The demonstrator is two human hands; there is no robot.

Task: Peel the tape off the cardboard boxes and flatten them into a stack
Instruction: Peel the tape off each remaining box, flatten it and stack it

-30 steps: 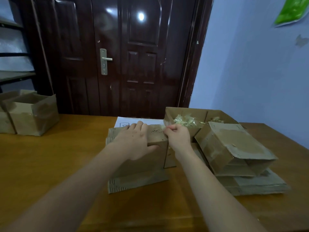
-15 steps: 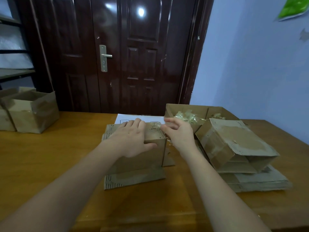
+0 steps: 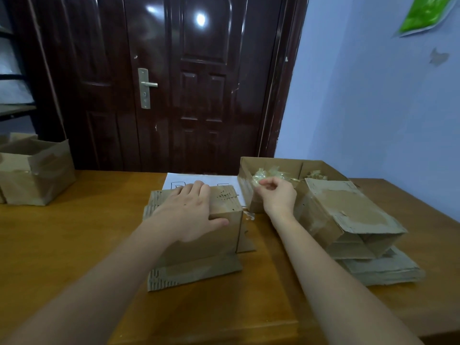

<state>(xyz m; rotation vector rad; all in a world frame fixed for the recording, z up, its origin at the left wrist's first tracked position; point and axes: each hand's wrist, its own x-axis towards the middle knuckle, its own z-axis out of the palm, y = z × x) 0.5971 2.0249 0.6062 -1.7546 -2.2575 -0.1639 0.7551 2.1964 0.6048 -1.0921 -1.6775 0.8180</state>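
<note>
**A:** Where do we stand? The left hand (image 3: pixel 189 215) lies flat on top of the box (image 3: pixel 199 235) at mid-desk, its fingers (image 3: pixel 199 189) straight across the top face and the thumb pressing the near front edge. The right hand (image 3: pixel 276 195) is over at the open scrap box (image 3: pixel 273 168), fingers curled, pinching a scrap of tape (image 3: pixel 258 181) at its rim.

**B:** So that strip looks to be off and heading for the tape heap. How much is done overall?

**A:** I'd call it midway. A flat stack (image 3: pixel 383 270) sits at the right of the desk (image 3: pixel 62 240), with a half-collapsed box (image 3: pixel 348 215) lying on it. On the far left edge, more boxes (image 3: pixel 37 170) stand upright, tape showing on them, looking untouched.

**B:** And the one under the left hand?

**A:** Standing up, not yet flattened. One flap (image 3: pixel 194 275) splays onto the desk toward the camera, another pokes out at its right side. Whether any tape is left on it, I can't tell.

**B:** Which way does it run?

**A:** Its long axis goes left to right across the desk, broad front face toward the person, top face under the palm. The half-collapsed box points differently: slanted, with its open end facing near-right.
</note>
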